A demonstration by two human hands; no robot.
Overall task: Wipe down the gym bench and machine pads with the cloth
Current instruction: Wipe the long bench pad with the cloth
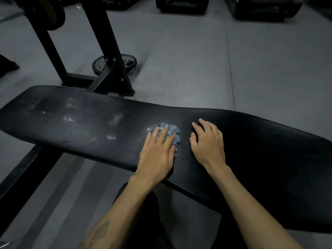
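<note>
- The gym bench (251, 141), a long black padded surface, is stretching across the middle of the frame from the left edge to the lower right; it is only partly wiped, as I judge it.
- Its right half, under and beyond the right hand, is looking dark and even, so that stretch is probably done.
- Its left half is showing whitish smears (71, 117) scattered from the upper left toward the centre, so that part is likely waiting for the cloth.
- No machine pads are showing clearly here; that part of the task seems not yet begun.
- The left hand (158, 151), at centre frame, is pressing down with fingers (162, 133) straight and flat on the cloth.
- The right hand (208, 142), just beside it, is resting on the bare surface, fingers loosely spread and holding nothing.
- The blue cloth (173, 130) is lying bunched on the bench at centre frame, partly under the left fingers, at the border between smeared and clean.
</note>
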